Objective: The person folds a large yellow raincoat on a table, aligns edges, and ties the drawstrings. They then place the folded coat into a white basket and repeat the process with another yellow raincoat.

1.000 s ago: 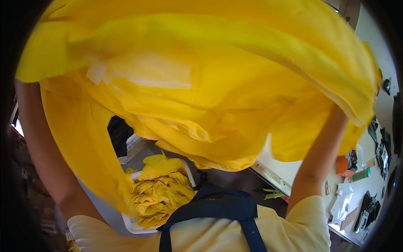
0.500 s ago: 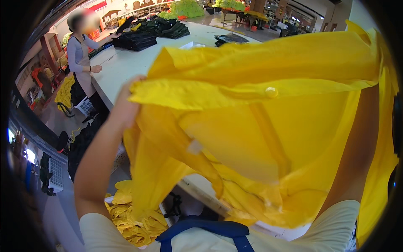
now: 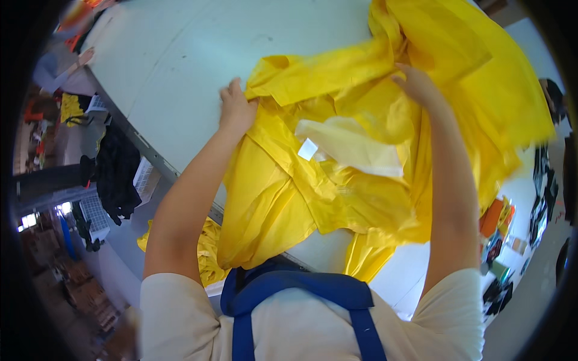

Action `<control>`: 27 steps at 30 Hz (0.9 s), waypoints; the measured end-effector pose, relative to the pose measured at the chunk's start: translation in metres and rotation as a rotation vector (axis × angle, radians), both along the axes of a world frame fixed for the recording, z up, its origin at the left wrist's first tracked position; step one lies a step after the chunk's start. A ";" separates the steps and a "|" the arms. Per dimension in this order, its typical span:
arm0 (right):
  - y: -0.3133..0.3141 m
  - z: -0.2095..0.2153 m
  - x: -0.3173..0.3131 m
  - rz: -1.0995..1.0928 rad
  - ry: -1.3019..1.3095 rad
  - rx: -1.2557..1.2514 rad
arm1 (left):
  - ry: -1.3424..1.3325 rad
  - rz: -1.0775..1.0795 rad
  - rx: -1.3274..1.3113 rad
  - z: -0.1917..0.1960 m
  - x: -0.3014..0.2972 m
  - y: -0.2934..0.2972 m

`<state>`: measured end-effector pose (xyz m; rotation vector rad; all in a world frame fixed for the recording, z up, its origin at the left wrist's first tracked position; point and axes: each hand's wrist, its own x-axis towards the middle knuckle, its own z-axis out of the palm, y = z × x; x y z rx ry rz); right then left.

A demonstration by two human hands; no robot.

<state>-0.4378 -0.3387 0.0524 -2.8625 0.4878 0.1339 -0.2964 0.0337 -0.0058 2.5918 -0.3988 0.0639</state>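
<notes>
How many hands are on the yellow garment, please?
2: the left hand grips the yellow garment at its left edge, and the right hand presses its upper part on the table.

A single head-worn fisheye looks steeply down, close over the white table [image 3: 198, 66] and the person's own chest. Its rim bends and darkens, so the surroundings are perhaps unreliable.

A pale grey worktop [image 3: 198, 66] spans the view; black clothing [image 3: 117, 174] hangs beside a white basket [image 3: 144, 177] at its left edge.
</notes>
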 end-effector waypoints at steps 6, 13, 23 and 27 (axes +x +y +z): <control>0.186 -0.009 -0.209 -0.697 -0.333 -0.262 | -0.113 -1.179 -0.100 0.012 -0.051 0.039; 0.194 -0.078 -0.283 -0.863 -0.215 0.044 | 0.057 -1.302 0.308 -0.001 -0.094 0.059; 0.117 -0.025 -0.250 -0.555 -0.092 0.024 | 0.221 -1.276 0.211 -0.007 -0.147 0.024; 0.190 -0.030 -0.291 -0.829 -0.373 0.032 | 0.098 -1.194 -0.205 -0.022 -0.156 -0.018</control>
